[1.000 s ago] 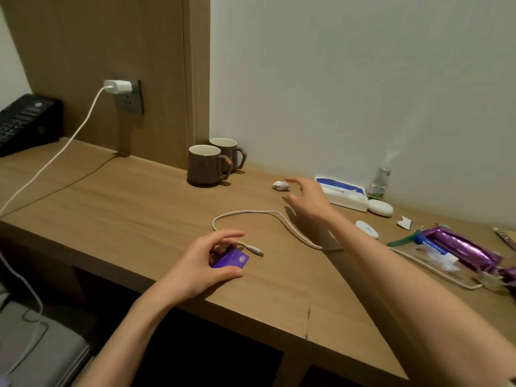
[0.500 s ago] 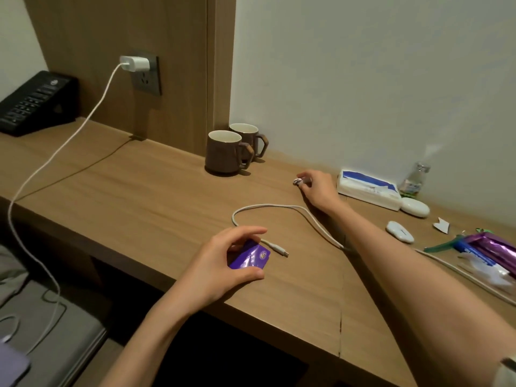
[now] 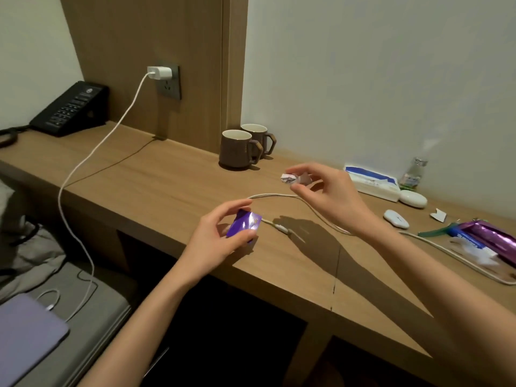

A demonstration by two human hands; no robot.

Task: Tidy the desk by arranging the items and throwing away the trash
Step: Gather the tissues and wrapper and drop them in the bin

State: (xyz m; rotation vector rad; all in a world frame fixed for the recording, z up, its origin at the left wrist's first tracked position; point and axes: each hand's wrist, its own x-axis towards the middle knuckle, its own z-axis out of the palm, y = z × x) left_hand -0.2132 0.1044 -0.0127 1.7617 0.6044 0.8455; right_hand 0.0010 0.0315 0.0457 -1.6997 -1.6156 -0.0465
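My left hand (image 3: 220,241) holds a shiny purple wrapper (image 3: 244,224) just above the wooden desk (image 3: 167,185), near its front edge. My right hand (image 3: 332,195) pinches a small crumpled white scrap of paper (image 3: 291,178) between thumb and fingers, lifted off the desk. A white cable (image 3: 279,195) loops across the desk under both hands, its plug (image 3: 283,228) lying free beside the left hand.
Two brown mugs (image 3: 243,148) stand at the back. To the right lie a tissue box (image 3: 372,184), a small bottle (image 3: 413,174), white cases (image 3: 413,199), a paper bit (image 3: 437,215) and purple packets (image 3: 491,238). A phone (image 3: 69,110) and charger (image 3: 159,72) are left.
My right hand reached the crumpled scrap near the back of the desk, closed on it and lifted it toward me. My left hand raised the purple wrapper off the desk.
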